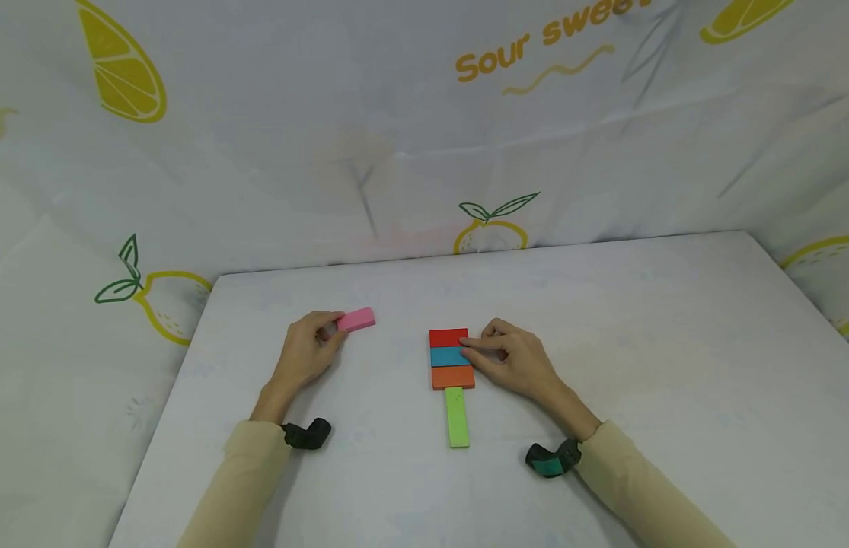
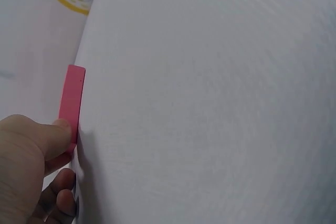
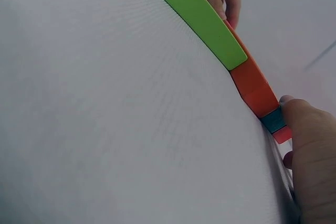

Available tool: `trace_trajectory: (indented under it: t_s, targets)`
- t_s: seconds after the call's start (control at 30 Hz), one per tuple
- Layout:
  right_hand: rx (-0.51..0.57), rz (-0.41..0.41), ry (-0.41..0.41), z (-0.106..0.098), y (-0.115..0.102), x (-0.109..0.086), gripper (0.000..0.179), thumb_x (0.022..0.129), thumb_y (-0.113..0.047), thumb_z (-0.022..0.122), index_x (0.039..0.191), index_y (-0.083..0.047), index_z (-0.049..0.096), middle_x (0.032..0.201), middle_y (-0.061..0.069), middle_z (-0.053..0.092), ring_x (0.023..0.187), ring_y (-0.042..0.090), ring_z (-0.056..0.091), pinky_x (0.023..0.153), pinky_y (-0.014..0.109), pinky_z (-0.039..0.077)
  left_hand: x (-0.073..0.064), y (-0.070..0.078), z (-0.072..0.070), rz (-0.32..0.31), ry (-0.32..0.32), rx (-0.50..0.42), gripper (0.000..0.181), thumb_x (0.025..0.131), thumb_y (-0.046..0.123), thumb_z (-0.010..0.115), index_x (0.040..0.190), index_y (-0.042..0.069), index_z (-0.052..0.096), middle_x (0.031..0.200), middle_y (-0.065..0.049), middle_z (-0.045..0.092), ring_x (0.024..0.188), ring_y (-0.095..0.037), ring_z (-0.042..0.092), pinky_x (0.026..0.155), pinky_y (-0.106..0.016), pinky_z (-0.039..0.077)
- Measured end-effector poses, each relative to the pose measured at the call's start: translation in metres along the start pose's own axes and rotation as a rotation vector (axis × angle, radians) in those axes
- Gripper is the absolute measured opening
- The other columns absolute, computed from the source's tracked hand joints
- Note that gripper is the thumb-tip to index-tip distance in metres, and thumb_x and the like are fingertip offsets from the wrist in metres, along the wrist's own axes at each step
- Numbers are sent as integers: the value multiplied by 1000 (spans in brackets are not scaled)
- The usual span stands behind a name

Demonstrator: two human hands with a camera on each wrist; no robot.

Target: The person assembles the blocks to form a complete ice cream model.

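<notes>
My left hand (image 1: 309, 346) pinches one end of a pink block (image 1: 358, 320) between thumb and fingers, left of the other blocks. In the left wrist view the pink block (image 2: 72, 100) extends past the thumb. My right hand (image 1: 516, 358) touches the right ends of a red block (image 1: 446, 337) and a blue block (image 1: 448, 357) with index finger and thumb; whether it grips either is unclear. Against the blue block lies an orange block (image 1: 453, 378). A green block (image 1: 456, 417) points lengthwise toward me below the orange one. In the right wrist view the thumb partly hides the blue block (image 3: 274, 120).
The blocks lie on a white-covered table (image 1: 636, 327). Behind it hangs a white cloth (image 1: 280, 167) printed with lemons and lettering. A dark device is strapped to each wrist, close above the tabletop.
</notes>
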State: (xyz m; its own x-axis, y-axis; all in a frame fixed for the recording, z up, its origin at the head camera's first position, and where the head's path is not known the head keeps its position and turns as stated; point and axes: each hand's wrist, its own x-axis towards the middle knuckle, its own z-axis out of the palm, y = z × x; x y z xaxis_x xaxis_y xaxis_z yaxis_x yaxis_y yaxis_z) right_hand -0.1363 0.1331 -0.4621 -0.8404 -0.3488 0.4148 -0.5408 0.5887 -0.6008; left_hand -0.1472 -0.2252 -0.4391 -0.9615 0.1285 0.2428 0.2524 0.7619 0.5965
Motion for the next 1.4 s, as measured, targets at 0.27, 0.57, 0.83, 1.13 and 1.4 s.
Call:
trace_trajectory:
  t_s: [0.27,0.57,0.83,1.13,1.4]
  targets:
    - [6,8,-6,0,-1,0,22,84,-24,84,104,-16,84,80,-7,60,64,0,41,54,16,33,8,11,10,12,-38,-8,31,90,5,74,121,-3,72,113,-20,73,80,-23,60,68,-25,46]
    - [8,0,-8,0,0,0,21,84,-23,84,103,-15,84,80,-7,60,65,0,42,55,16,34,16,25,23,41,-70,-19,30,91,6,74,120,-1,73,114,-19,74,79,-21,59,69,-26,46]
    - [4,1,-6,0,1,0,21,84,-24,84,103,-15,84,80,-7,60,65,0,42,55,15,34,19,37,31,51,-95,-31,29,91,5,73,120,0,74,114,-18,74,80,-20,58,69,-26,45]
    - [11,-2,0,1,2,0,21,83,-23,84,103,-15,84,80,-7,60,65,0,43,55,15,34,21,43,36,56,-102,-26,29,91,6,74,119,1,74,114,-16,74,80,-20,59,69,-25,46]
    - [12,1,-1,0,1,0,20,84,-23,84,102,-15,84,81,-6,61,65,0,42,55,15,35,21,50,39,67,-120,-14,30,91,7,74,121,2,74,114,-15,74,81,-20,58,69,-25,46]
